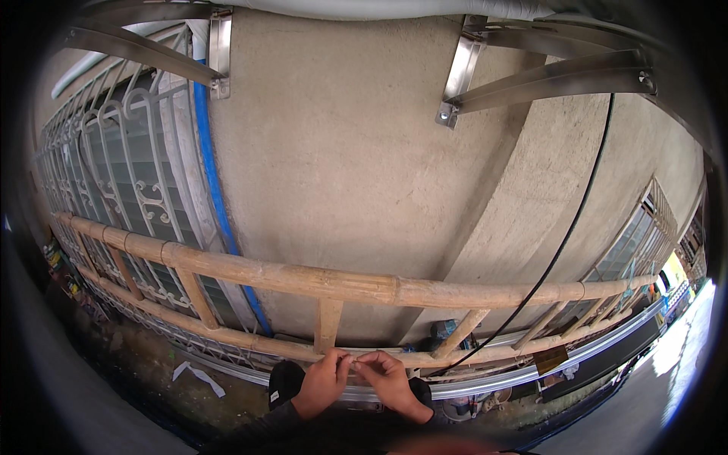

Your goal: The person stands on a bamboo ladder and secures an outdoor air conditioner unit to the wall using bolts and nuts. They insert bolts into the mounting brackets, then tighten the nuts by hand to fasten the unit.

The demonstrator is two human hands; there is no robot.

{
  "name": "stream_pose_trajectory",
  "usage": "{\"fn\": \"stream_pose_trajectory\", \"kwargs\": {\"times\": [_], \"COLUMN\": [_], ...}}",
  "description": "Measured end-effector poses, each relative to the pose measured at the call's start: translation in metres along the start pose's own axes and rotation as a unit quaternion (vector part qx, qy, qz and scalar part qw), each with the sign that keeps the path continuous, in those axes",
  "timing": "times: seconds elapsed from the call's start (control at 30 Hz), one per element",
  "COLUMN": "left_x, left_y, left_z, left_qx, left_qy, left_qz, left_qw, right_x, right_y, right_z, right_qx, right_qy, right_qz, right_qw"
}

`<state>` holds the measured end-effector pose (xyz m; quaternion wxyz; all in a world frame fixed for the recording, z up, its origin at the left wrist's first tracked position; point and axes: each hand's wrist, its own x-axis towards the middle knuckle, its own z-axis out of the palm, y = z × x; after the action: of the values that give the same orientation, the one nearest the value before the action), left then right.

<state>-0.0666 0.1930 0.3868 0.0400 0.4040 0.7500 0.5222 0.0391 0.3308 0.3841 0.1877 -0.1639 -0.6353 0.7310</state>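
Note:
My left hand (324, 384) and my right hand (388, 381) are close together at the lower middle, fingertips nearly meeting. Both are closed in a pinch. Whatever lies between the fingertips is too small to make out. Just beyond them runs a bamboo ladder (341, 282), lying across the view with its upper rail higher up and its lower rail right by my fingers. One ladder rung (328, 322) stands directly above my left hand.
Metal brackets (221, 53) (455, 80) jut from the beige wall (341, 152). A black cable (574, 220) hangs on the right, crossing the ladder. At left are a white window grille (125, 163) and a blue pipe (212, 167). Long metal channels (485, 385) lie below the ladder.

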Motion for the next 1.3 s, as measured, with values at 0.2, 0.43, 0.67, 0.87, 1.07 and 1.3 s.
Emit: {"fn": "stream_pose_trajectory", "kwargs": {"times": [0.2, 0.43, 0.67, 0.87, 1.07, 1.3], "left_x": [0.003, 0.005, 0.004, 0.016, 0.022, 0.022], "left_y": [0.004, 0.007, 0.008, 0.020, 0.032, 0.033], "left_z": [-0.001, -0.004, -0.007, -0.014, -0.018, -0.020], "left_qx": [-0.018, -0.030, -0.003, -0.027, -0.009, 0.013], "left_qy": [0.020, 0.018, 0.020, 0.039, 0.034, 0.041], "left_qz": [-0.005, -0.010, 0.008, 0.049, 0.052, 0.088], "left_qw": [1.000, 0.999, 1.000, 0.998, 0.998, 0.995], "right_x": [-0.003, 0.005, 0.001, -0.002, 0.002, 0.006], "right_y": [-0.004, -0.015, -0.011, -0.019, -0.028, -0.034], "right_z": [0.011, 0.001, 0.004, 0.013, 0.007, -0.007], "right_qx": [-0.146, 0.075, 0.005, -0.204, -0.010, 0.119], "right_qy": [0.039, -0.006, -0.030, 0.053, 0.028, -0.071], "right_qz": [-0.186, 0.108, 0.002, -0.247, -0.078, 0.081], "right_qw": [0.971, 0.991, 1.000, 0.946, 0.997, 0.987]}}
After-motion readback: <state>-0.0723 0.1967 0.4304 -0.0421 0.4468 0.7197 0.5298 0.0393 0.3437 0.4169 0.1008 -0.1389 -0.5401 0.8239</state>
